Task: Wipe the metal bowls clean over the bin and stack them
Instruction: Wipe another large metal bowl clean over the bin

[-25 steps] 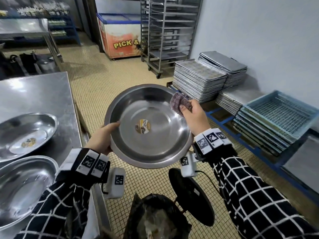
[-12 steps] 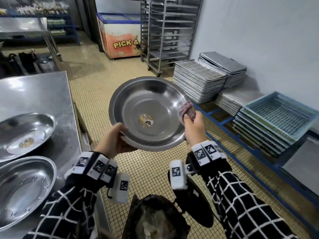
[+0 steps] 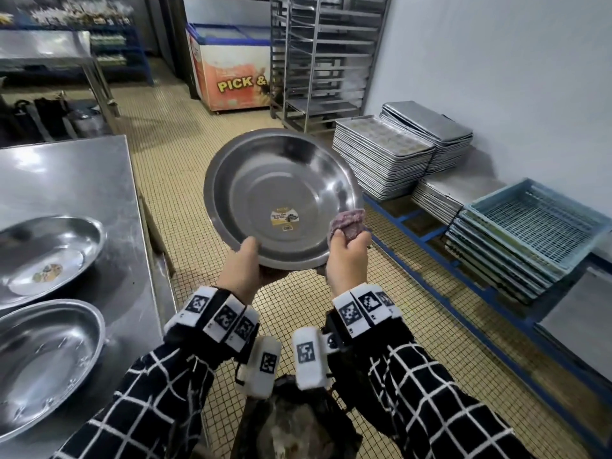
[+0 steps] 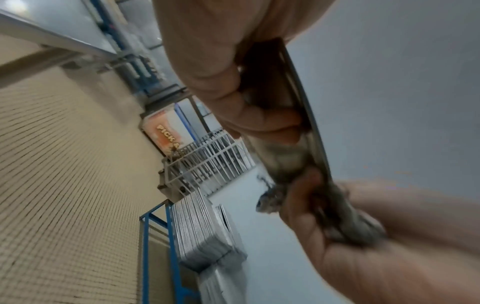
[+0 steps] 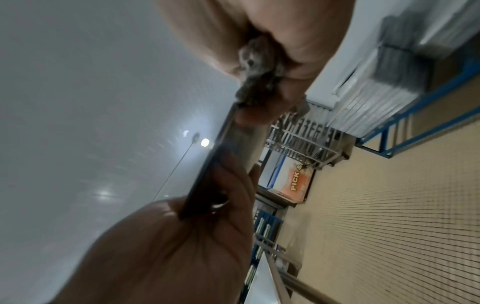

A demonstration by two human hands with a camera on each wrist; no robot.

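Observation:
A wide metal bowl (image 3: 281,180) with a sticker on its bottom is held tilted up in front of me, above the black-bagged bin (image 3: 291,422). My left hand (image 3: 243,270) grips its near rim, thumb inside and fingers behind. My right hand (image 3: 347,256) pinches a purplish cloth (image 3: 347,221) over the rim at the lower right. In the left wrist view the rim (image 4: 303,107) runs edge-on between the left hand (image 4: 233,86) and the cloth (image 4: 345,222). The right wrist view shows the cloth (image 5: 257,67) bunched in the fingers on the rim (image 5: 221,148). Two more bowls (image 3: 43,253) (image 3: 39,362) lie on the steel table.
The steel table (image 3: 73,180) stands at my left. Stacked baking trays (image 3: 381,154) and blue crates (image 3: 536,223) line the wall at right on a blue frame. A tall rack (image 3: 318,61) and a freezer chest (image 3: 231,71) stand at the back across the tiled floor.
The bowl has been turned and tilted more upright. My left hand slid from the left rim to the near rim, and the cloth moved from the upper right rim down to the lower right.

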